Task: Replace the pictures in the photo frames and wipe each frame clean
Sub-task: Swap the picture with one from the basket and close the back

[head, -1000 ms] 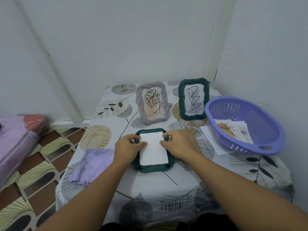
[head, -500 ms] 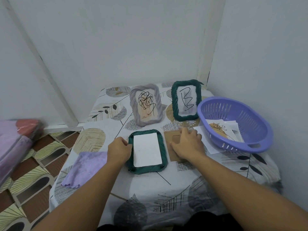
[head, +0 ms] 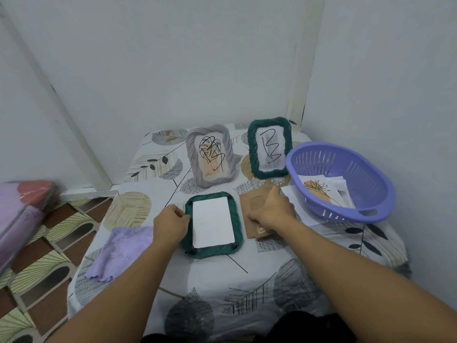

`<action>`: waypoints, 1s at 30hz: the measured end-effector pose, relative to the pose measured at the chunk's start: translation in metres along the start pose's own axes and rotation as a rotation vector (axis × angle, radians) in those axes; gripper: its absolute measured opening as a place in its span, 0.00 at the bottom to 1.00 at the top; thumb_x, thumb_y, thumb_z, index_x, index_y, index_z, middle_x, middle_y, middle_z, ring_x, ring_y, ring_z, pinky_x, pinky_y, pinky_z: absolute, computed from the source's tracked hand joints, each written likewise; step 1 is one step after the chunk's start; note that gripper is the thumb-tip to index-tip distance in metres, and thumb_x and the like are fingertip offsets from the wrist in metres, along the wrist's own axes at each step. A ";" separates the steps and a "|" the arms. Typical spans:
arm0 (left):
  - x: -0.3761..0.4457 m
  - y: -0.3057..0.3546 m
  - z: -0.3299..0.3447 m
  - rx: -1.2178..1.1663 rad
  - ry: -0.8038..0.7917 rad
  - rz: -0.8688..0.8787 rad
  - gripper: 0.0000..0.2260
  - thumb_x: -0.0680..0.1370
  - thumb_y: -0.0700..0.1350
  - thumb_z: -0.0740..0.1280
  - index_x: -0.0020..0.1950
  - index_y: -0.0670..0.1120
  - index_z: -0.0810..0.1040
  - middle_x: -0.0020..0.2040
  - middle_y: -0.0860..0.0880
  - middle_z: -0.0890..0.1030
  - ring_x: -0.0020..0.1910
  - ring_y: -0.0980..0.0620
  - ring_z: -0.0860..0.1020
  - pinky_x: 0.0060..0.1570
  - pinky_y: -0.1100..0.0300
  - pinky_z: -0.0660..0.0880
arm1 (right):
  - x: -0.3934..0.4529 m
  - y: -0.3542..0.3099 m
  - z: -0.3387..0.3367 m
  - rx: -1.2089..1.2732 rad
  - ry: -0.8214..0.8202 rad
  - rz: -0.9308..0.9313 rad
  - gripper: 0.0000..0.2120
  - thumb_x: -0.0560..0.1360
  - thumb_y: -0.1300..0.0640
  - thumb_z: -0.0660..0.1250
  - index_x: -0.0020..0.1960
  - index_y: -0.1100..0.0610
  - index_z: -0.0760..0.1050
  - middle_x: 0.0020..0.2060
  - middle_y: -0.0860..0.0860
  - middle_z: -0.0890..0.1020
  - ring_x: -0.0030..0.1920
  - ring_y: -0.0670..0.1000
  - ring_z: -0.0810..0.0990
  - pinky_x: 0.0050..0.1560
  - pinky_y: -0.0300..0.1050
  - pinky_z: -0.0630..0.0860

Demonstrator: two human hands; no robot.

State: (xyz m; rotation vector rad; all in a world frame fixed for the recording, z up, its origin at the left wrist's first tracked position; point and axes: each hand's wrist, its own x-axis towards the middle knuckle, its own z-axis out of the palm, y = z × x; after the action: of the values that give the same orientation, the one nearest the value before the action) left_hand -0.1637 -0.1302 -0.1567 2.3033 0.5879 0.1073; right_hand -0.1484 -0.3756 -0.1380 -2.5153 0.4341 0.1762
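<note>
at 9 o'clock, off the table's edge, a pink-and-purple bundle [head: 23,214] sits blurred over the patterned floor. at 7 o'clock a purple cloth [head: 121,251] lies flat on the leaf-print tablecloth [head: 138,184], untouched, so wiping is not yet begun. the left hand [head: 170,225] sits at the left edge of the face-down green frame [head: 236,222], fingers curled against its rim and steadying it; a white sheet [head: 212,222] fills the frame's opening.

a second ago both hands were on that sheet; now the right hand [head: 270,210] has gone over to the brown backing board [head: 252,206] lying just beside the frame at 3 o'clock and presses down on it, thumb tucked at its near edge. whether it has truly gripped the board i cannot tell. that shift suggests the new picture is seated and the back is next to go on.

at 12 o'clock a grey frame [head: 210,157] and a second green frame [head: 269,149] stand upright, both with scribbled pictures, likely waiting their turn. at 2 o'clock a purple basket [head: 366,174] holds spare prints [head: 321,194].
</note>
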 end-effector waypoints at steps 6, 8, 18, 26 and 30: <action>-0.001 0.000 0.000 0.000 -0.002 0.002 0.04 0.79 0.42 0.70 0.48 0.42 0.80 0.40 0.51 0.78 0.47 0.45 0.77 0.43 0.58 0.68 | -0.002 -0.019 -0.012 0.200 0.076 -0.159 0.46 0.62 0.49 0.81 0.69 0.49 0.55 0.57 0.54 0.77 0.52 0.58 0.80 0.51 0.58 0.82; -0.001 0.000 0.000 -0.009 -0.002 -0.005 0.04 0.79 0.43 0.70 0.48 0.42 0.79 0.40 0.49 0.79 0.46 0.45 0.78 0.42 0.58 0.69 | -0.002 -0.026 -0.016 0.262 0.080 -0.184 0.47 0.61 0.48 0.80 0.70 0.47 0.53 0.56 0.54 0.77 0.51 0.58 0.80 0.51 0.57 0.82; -0.009 0.008 -0.009 -0.169 0.097 -0.016 0.08 0.81 0.49 0.68 0.51 0.44 0.77 0.42 0.50 0.79 0.47 0.45 0.78 0.40 0.55 0.68 | -0.024 -0.053 0.020 0.487 -0.117 -0.216 0.44 0.67 0.51 0.81 0.72 0.51 0.56 0.57 0.51 0.79 0.54 0.52 0.78 0.42 0.39 0.72; -0.014 0.020 -0.022 -0.402 -0.145 0.074 0.15 0.81 0.53 0.70 0.41 0.45 0.85 0.38 0.50 0.84 0.39 0.52 0.78 0.39 0.59 0.71 | -0.032 -0.069 0.027 0.552 -0.147 -0.259 0.44 0.69 0.47 0.80 0.75 0.51 0.56 0.61 0.51 0.76 0.58 0.53 0.77 0.31 0.35 0.71; -0.017 0.025 -0.025 -0.530 -0.206 0.004 0.12 0.80 0.47 0.72 0.49 0.37 0.84 0.34 0.51 0.80 0.33 0.55 0.73 0.34 0.63 0.67 | -0.033 -0.070 0.032 0.579 -0.155 -0.242 0.32 0.77 0.45 0.70 0.75 0.50 0.59 0.62 0.51 0.78 0.57 0.53 0.81 0.44 0.47 0.83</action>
State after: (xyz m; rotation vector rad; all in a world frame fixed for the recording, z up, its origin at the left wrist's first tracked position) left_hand -0.1756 -0.1365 -0.1201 1.7742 0.3916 0.0222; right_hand -0.1563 -0.2945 -0.1209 -1.9451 0.0923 0.1269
